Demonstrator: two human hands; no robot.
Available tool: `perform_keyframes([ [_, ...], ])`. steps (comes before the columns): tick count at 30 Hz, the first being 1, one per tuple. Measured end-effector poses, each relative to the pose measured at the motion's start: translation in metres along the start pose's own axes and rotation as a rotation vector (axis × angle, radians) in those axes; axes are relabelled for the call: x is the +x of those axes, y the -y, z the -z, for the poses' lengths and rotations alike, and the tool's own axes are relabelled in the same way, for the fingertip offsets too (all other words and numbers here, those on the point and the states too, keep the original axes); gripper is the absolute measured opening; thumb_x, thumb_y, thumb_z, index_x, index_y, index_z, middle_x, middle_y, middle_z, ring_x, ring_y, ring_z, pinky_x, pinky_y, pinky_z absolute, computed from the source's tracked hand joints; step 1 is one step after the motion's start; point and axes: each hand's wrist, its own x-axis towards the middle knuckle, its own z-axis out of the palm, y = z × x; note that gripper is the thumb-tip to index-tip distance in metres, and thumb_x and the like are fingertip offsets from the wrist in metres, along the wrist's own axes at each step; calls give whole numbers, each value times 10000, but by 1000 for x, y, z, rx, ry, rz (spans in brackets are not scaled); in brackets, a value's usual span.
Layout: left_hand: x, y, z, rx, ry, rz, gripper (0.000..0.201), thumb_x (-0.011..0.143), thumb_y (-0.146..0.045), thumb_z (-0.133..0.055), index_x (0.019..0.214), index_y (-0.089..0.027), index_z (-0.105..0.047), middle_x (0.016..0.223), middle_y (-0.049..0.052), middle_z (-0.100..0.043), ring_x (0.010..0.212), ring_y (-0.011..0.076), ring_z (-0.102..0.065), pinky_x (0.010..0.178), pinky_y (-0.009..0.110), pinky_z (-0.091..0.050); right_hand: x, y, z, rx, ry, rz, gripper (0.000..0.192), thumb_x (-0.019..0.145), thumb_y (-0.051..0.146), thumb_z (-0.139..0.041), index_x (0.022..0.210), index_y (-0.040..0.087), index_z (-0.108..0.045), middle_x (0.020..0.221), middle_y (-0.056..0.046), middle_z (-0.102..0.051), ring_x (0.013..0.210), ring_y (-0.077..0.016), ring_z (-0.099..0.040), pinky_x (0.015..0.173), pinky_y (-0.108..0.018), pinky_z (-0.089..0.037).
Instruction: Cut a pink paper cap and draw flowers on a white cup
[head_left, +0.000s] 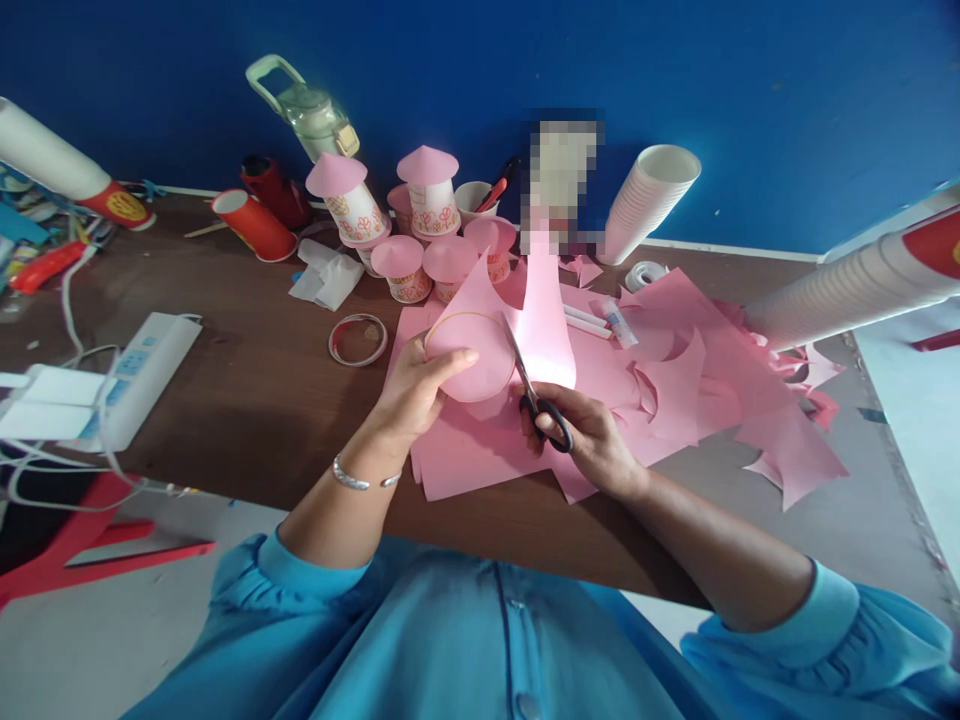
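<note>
holding pink paper [491,350] over pink sheets [465,465], clamped in the left hand [411,395], likely to steady its outlined circle; pointing its sharp corner toward the blue wall [750,110], with long axis likewise; gripping scissors [531,388] in the right hand [592,440], aimed forward-left; farther back, grouping roofed cups [433,205] near the wall, probably for working room.
</note>
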Motion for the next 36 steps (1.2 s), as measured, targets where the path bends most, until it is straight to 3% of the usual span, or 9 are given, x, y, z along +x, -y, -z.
perform_keyframes([
  [8,1,-4,3,30,21,8,200,663,-263,-874,751,-155,-731,669,-5,-675,626,150,-637,607,260,-520,1,1,1,8,10,-8,529,907,619,-805,1191,177,-747,774,-2,-663,637,-126,-629,616,-280,-575],
  [16,2,-6,8,96,69,-3,262,694,-358,-866,842,-160,-779,754,42,-760,733,212,-731,672,298,-600,1,1,3,9,22,-8,530,912,602,-808,1219,173,-755,744,-1,-669,637,-131,-621,609,-282,-573],
  [21,2,-7,10,98,81,-7,259,699,-366,-870,822,-163,-766,677,20,-721,698,210,-729,707,322,-628,1,0,3,25,26,-15,531,913,600,-808,1222,171,-757,733,1,-672,627,-129,-628,609,-281,-569],
  [28,3,-5,14,115,112,-18,301,738,-319,-840,982,-146,-809,850,72,-799,831,255,-771,741,337,-630,2,1,2,49,26,-21,513,908,591,-818,1212,179,-781,728,1,-668,615,-121,-614,603,-274,-553],
  [36,4,-6,14,91,16,-27,316,706,-329,-882,954,-154,-796,838,62,-799,816,258,-775,738,351,-639,3,1,3,61,39,-25,510,904,593,-818,1199,178,-786,716,6,-650,590,-119,-604,581,-276,-541],
])
